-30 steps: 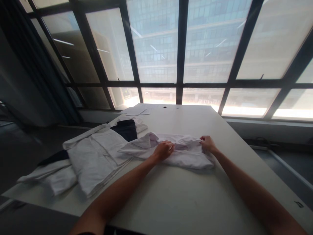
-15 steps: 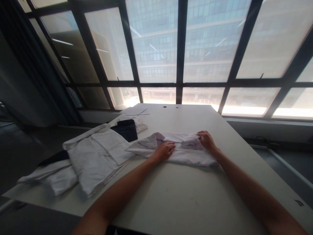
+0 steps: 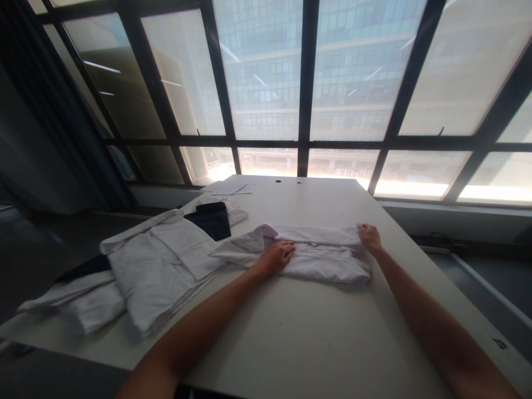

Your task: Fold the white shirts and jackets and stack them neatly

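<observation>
A white shirt, folded into a long strip, lies across the middle of the table with its collar end pointing left. My left hand presses on the shirt near the collar, its fingers curled and closed against the cloth. At the far right corner, my right hand is closed on the shirt's edge in a pinch. The upper flap lies along the strip between the two hands, with creases below it. The fingertips of my left hand are partly hidden.
A pile of white garments covers the table's left side, with a dark navy cloth beside it. Papers lie at the back left of the white table. Large windows stand behind, and a dark curtain hangs at left.
My right hand has moved right along the shirt's far edge to its corner, drawing the flap straight. The gap in the cloth has closed. My left hand has stayed about in place.
</observation>
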`<state>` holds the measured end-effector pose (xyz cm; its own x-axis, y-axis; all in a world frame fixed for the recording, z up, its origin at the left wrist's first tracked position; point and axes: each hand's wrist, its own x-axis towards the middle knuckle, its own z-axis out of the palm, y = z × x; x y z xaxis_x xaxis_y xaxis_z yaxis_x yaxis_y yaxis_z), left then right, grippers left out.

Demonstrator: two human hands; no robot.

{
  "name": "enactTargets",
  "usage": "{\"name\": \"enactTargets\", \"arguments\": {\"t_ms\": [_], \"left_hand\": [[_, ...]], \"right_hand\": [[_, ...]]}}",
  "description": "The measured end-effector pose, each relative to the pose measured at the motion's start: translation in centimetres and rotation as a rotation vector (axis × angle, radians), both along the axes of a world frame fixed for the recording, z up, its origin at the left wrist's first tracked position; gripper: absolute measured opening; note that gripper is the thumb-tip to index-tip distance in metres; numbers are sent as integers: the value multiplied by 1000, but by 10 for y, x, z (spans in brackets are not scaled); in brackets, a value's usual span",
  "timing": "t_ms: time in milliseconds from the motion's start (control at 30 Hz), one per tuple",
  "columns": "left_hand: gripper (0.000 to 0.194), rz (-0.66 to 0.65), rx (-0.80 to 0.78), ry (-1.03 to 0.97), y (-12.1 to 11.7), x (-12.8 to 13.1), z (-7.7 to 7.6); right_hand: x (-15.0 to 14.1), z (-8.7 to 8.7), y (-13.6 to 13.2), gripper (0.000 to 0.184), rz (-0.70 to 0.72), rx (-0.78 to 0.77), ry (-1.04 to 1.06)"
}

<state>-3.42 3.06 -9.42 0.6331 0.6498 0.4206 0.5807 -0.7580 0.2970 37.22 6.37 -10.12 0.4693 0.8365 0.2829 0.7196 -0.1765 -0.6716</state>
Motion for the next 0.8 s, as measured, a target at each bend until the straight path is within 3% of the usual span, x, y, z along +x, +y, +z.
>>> {"name": "enactTargets", "arguments": {"t_ms": [167, 333, 633, 733, 800], "left_hand": [[29, 1, 7, 6, -3, 0, 3], [29, -3, 8, 39, -10, 3, 10], [30, -338, -8, 74, -47, 29, 8], [30, -391, 11, 61, -50, 36, 8], [30, -414, 15, 57, -49, 37, 10]], "right_hand": [[-10, -6, 5, 41, 100, -78, -31], [1, -3, 2, 44, 98, -90, -70], [71, 1, -19, 54, -44, -132, -155], [74, 10, -19, 61, -98, -151, -217], [61, 21, -14, 59, -113, -87, -287]]}}
